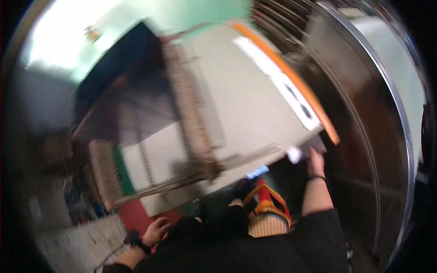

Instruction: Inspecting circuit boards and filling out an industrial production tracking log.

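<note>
The right hand (315, 164) reaches forward with its fingers up against the near corner of a large pale board (255, 104) and a small white slip (294, 154) just beside that corner; motion blur hides how far the fingers are spread and whether they grip the slip or only touch it. A dark band sits on that wrist. The left hand (156, 230) hangs low, well away from the board's near edge, loosely curled over a red patch of floor (136, 216); blur hides whether it holds anything. A dark strap circles that wrist too. An orange strip (296, 82) runs along the board's far-right edge. Below the board's near edge, between the two arms, a red and yellow sandal (266, 202) shows.
</note>
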The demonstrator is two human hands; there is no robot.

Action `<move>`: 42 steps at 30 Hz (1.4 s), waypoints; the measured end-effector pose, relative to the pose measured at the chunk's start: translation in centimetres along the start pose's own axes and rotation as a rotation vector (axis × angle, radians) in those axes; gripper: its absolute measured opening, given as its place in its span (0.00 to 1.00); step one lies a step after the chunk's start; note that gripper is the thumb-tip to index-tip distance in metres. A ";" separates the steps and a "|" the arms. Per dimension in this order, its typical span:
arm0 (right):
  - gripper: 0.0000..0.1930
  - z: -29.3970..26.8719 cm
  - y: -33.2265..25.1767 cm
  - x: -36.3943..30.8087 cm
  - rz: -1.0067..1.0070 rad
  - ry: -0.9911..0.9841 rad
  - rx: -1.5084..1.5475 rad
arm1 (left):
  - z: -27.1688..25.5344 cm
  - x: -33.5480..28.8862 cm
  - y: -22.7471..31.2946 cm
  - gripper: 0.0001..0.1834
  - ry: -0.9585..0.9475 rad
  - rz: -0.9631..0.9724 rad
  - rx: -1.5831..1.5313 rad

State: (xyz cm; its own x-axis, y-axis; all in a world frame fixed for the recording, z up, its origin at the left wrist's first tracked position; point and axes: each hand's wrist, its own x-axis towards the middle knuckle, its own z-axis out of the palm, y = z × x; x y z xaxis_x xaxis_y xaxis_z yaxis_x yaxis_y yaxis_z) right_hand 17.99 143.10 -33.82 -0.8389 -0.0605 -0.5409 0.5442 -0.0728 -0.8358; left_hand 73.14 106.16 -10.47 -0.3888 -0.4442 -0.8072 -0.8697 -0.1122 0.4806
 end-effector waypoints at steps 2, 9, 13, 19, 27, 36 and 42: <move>0.30 -3.2 0.0 -0.4 0.048 -0.022 -0.020 | 0.6 0.4 4.2 0.19 0.034 -0.073 0.002; 0.10 -8.2 -5.6 -4.0 -0.297 0.325 -0.220 | -8.9 2.6 -2.6 0.16 0.518 0.034 -0.597; 0.10 6.4 -20.6 -15.7 -0.763 0.069 -0.158 | -13.7 2.9 7.2 0.27 0.385 0.448 -1.100; 0.20 28.2 -23.1 -20.9 -0.525 -0.358 -0.333 | -17.6 5.0 13.4 0.20 0.007 0.579 -1.084; 0.11 30.1 -18.0 -26.2 -0.259 -0.423 -0.319 | -20.3 3.4 10.8 0.09 -0.027 0.693 -0.943; 0.07 30.4 -15.7 -32.0 -0.094 -0.498 -0.167 | -24.8 -2.6 4.4 0.07 -0.228 0.507 -1.242; 0.10 40.2 -15.3 -36.0 -0.196 -0.500 -0.240 | -27.5 -6.6 1.6 0.06 -0.006 0.584 -1.151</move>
State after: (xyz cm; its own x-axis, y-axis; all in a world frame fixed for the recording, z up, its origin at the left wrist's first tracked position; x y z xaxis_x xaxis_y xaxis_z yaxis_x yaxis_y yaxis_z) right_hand 40.26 106.34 2.21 -0.7848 -0.5349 -0.3130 0.3128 0.0941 -0.9452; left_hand 82.70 84.42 5.02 -0.6247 -0.6828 -0.3790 0.1883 -0.6027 0.7755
